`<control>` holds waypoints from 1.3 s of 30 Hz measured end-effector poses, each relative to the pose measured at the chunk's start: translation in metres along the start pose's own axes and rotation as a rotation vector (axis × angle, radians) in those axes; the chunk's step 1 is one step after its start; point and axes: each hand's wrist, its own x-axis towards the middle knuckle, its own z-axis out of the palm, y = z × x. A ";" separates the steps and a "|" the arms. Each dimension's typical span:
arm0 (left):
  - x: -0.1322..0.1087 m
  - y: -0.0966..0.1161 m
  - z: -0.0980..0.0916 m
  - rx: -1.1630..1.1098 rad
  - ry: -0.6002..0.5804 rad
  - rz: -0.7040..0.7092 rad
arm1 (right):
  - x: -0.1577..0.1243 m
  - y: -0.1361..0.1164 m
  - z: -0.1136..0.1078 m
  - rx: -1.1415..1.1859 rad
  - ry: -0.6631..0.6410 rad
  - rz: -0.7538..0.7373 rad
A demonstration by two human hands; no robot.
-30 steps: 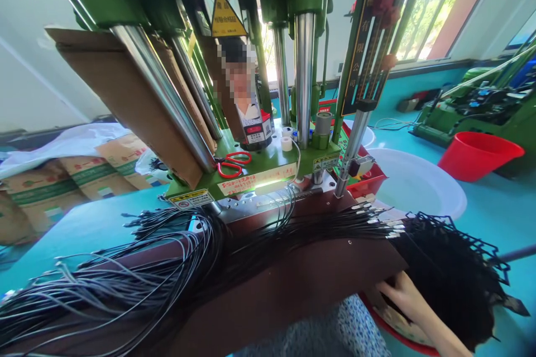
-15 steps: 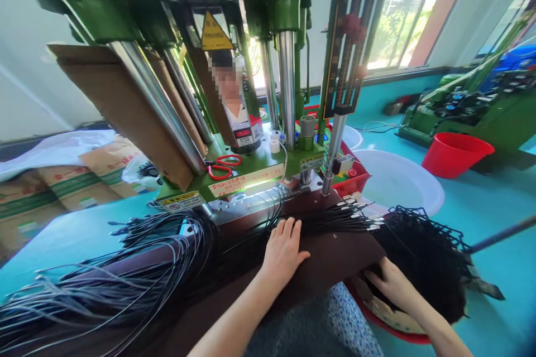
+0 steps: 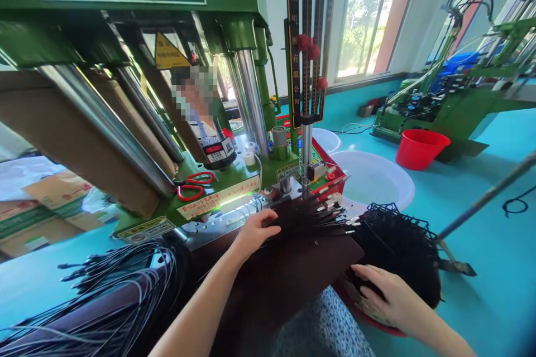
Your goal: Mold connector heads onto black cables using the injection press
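Observation:
A bundle of thin black cords point(image 3: 299, 217) with pale tips lies across the dark brown work plate point(image 3: 288, 273) of a green press. My left hand point(image 3: 253, 234) is at the left end of this bundle, its fingers curved and its thumb apart; whether a cord is between them I cannot make out. My right hand point(image 3: 389, 293) hangs beyond the plate's right corner, over a red-rimmed tub, fingers apart with nothing visible in them. In that tub stands a thick mass of black cords point(image 3: 397, 251). More long cords point(image 3: 138, 295) drape over the plate's left side.
Red-handled scissors point(image 3: 195, 187) lie on the green press bed point(image 3: 268, 170). A metal post point(image 3: 306, 150) rises behind the cords. White basins point(image 3: 402, 178) and a red bucket point(image 3: 421, 148) stand on the floor. Cardboard boxes point(image 3: 46, 201) are at left. A person appears behind the press.
The view has turned right. My left hand has gone from lying flat on the cords to a curved shape at their left end. My right hand has come out more from beside the plate.

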 end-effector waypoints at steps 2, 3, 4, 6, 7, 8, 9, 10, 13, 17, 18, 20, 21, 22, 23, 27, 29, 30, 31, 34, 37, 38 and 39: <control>-0.003 0.001 -0.005 -0.161 0.011 -0.018 | 0.006 -0.026 -0.005 0.080 -0.007 -0.037; -0.006 0.003 -0.007 -0.209 0.002 -0.035 | 0.010 -0.039 -0.004 0.153 -0.022 -0.045; -0.009 0.004 -0.007 -0.243 -0.013 -0.057 | 0.015 -0.051 -0.002 0.251 -0.052 -0.053; -0.015 0.007 -0.008 -0.279 -0.046 -0.092 | 0.030 -0.071 0.008 0.536 -0.128 -0.071; -0.018 0.009 -0.007 -0.277 -0.051 -0.096 | 0.040 -0.079 0.015 0.716 -0.152 -0.085; -0.021 0.010 -0.006 -0.265 -0.052 -0.091 | 0.052 -0.085 0.022 0.910 -0.153 -0.097; -0.023 0.011 -0.005 -0.252 -0.054 -0.085 | 0.064 -0.091 0.028 1.102 -0.130 -0.111; -0.025 0.011 -0.003 -0.243 -0.059 -0.081 | 0.078 -0.095 0.032 1.280 -0.093 -0.122; -0.029 0.009 0.003 -0.231 -0.104 -0.089 | 0.113 -0.107 0.033 1.623 0.022 -0.164; -0.028 0.005 0.012 -0.223 -0.183 -0.113 | 0.134 -0.113 0.018 1.609 0.195 -0.085; -0.027 0.005 0.014 -0.221 -0.197 -0.114 | 0.134 -0.113 0.016 1.564 0.239 -0.057; -0.023 0.009 0.017 -0.209 -0.204 -0.087 | 0.133 -0.112 0.014 1.474 0.312 -0.015; -0.020 0.012 0.019 -0.203 -0.195 -0.066 | 0.132 -0.111 0.015 1.432 0.339 -0.001; -0.017 0.017 0.020 -0.198 -0.183 -0.048 | 0.131 -0.110 0.016 1.393 0.359 0.008; -0.014 0.022 0.021 -0.192 -0.175 -0.033 | 0.130 -0.109 0.018 1.357 0.374 0.009; -0.002 0.039 0.021 -0.112 -0.171 0.000 | 0.131 -0.104 0.020 1.289 0.399 -0.037; 0.002 0.043 0.016 -0.044 -0.114 0.036 | 0.133 -0.098 0.019 1.279 0.379 -0.049; 0.003 0.043 0.013 -0.015 -0.066 0.056 | 0.133 -0.094 0.018 1.249 0.348 -0.030; 0.003 0.043 0.010 0.004 -0.017 0.073 | 0.132 -0.090 0.016 1.197 0.292 0.007; 0.002 0.044 0.002 -0.053 0.043 0.060 | 0.128 -0.076 0.009 0.936 -0.062 0.171; -0.001 0.046 0.000 -0.159 -0.019 0.006 | 0.123 -0.074 -0.002 0.708 -0.462 0.176; -0.002 0.046 0.001 -0.176 -0.029 -0.002 | 0.123 -0.077 -0.005 0.726 -0.472 0.122; -0.003 0.046 0.002 -0.183 -0.032 -0.003 | 0.125 -0.082 -0.008 0.797 -0.396 0.051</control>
